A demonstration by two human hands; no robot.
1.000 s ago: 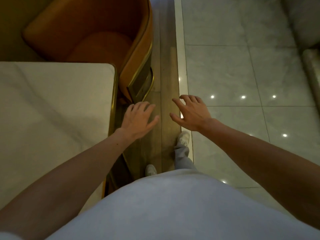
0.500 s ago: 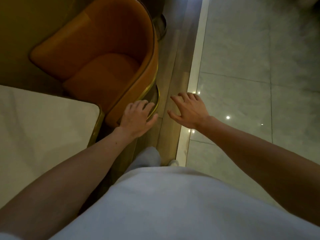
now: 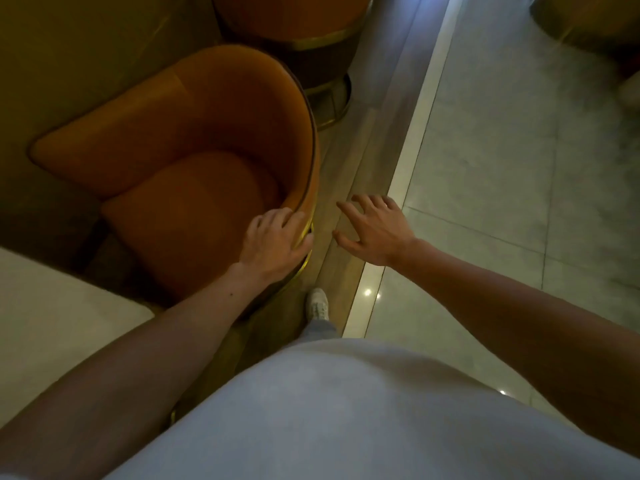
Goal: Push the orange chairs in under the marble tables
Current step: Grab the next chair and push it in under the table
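An orange tub chair [image 3: 194, 188] with a gold band round its back stands left of centre, its seat facing left. My left hand [image 3: 275, 242] rests on the top rim of the chair's curved back, fingers over the edge. My right hand [image 3: 372, 230] hovers just right of the chair with fingers spread, touching nothing. A corner of the white marble table [image 3: 48, 327] shows at the lower left, near the chair's seat. A second orange chair [image 3: 298, 26] stands behind the first, at the top.
A wooden floor strip [image 3: 367, 157] runs along the chairs, with a pale border and glossy grey tiles [image 3: 502, 168] to the right. My foot in a white shoe [image 3: 318, 304] stands on the strip. A dark round object [image 3: 588, 22] sits at the top right.
I have stepped forward along the chair. My left hand moved from the chair's lower side up onto the rim of its back. My right hand stays spread beside it.
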